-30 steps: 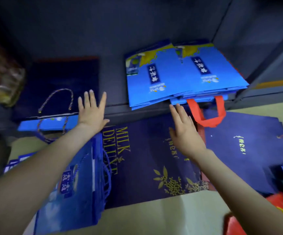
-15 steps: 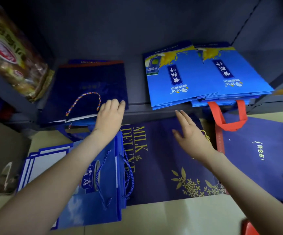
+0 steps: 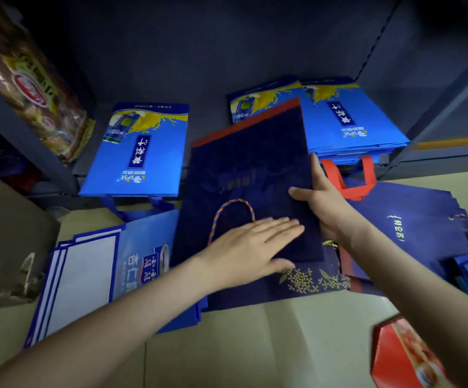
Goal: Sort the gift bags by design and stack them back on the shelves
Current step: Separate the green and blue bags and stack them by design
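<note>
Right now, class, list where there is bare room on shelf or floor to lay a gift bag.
Bare shelf runs behind and between the left blue stack and the right blue stacks, though the held navy bag overhangs it. Bare floor lies before the bags, left of the red box. Elsewhere bags crowd it.

"SPSE" is being shown in white, upside down, on the blue bag [image 3: 154, 163] at the left of the shelf [image 3: 207, 121], and again on the stack of blue bags [image 3: 367, 121] at its right. The white Chinese characters on their dark strips are being left unread. "杏仁" is being displayed on the pale blue bag [image 3: 136, 242] on the floor [image 3: 255, 345], and "特仑苏" in gold on the navy bag [image 3: 423, 214]. The red label of the snack packet [image 3: 31, 88] is being blurred beyond reading.
</note>
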Motion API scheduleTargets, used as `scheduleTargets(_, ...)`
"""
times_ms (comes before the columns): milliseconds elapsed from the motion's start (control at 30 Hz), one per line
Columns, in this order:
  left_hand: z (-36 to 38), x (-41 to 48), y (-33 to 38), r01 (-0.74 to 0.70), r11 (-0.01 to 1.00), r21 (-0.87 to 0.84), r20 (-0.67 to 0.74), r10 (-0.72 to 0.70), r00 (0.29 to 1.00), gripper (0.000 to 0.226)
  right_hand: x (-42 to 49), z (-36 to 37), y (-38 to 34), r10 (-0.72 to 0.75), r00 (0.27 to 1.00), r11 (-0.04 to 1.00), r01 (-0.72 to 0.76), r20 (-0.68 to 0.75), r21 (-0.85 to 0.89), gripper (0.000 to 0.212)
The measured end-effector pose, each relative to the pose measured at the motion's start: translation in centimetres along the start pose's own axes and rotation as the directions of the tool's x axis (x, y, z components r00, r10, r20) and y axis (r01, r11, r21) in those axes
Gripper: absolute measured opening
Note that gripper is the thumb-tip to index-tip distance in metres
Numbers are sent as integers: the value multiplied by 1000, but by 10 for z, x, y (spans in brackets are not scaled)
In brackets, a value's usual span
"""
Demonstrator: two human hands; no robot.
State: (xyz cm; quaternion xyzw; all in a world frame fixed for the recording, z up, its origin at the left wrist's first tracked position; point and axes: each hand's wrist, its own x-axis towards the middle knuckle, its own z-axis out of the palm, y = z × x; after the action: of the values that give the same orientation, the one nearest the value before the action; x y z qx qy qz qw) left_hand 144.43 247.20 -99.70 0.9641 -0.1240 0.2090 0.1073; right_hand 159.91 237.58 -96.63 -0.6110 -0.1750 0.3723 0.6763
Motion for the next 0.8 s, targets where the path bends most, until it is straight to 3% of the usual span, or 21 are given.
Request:
scheduleTargets(100, 0, -3, -8, 7, 1000, 31, 164, -12, 986, 77, -29, -40, -15, -8, 1000, 999, 8, 11, -52, 76)
scheduleTargets(267, 14, -8, -13, -130, 978, 164, 370, 61, 927, 106, -72, -104, -32, 52, 998, 989, -47, 32, -142, 79)
scheduleTargets(367, 29, -8, -8, -14, 993, 120, 309, -24, 951, 91, -92, -128, -31, 74, 996, 974, -61, 53, -220, 81)
scheduleTargets(467, 36, 8, 1, 5, 976, 218, 178, -45, 983, 87, -104, -141, -23, 111, 988, 920, -60, 111, -387, 82)
scheduleTargets(600, 34, 44, 19, -71, 946, 317, 96, 42, 994, 102, -106, -140, -17, 223, 930, 701, 56, 293, -711, 84)
scheduleTargets(700, 34, 68, 23, -79, 950, 301, 203, 17, 979, 94, -102, -137, -15, 268, 897, 583, 139, 351, -800, 84)
scheduleTargets(767, 37, 82, 25, -42, 970, 240, 315, -37, 949, 66, -100, -139, -13, 298, 911, 375, 164, 286, -912, 82)
scheduleTargets(800, 39, 87, 26, 22, 978, 208, 350, -96, 932, 50, -98, -139, -11, 283, 933, 197, 171, 223, -965, 79)
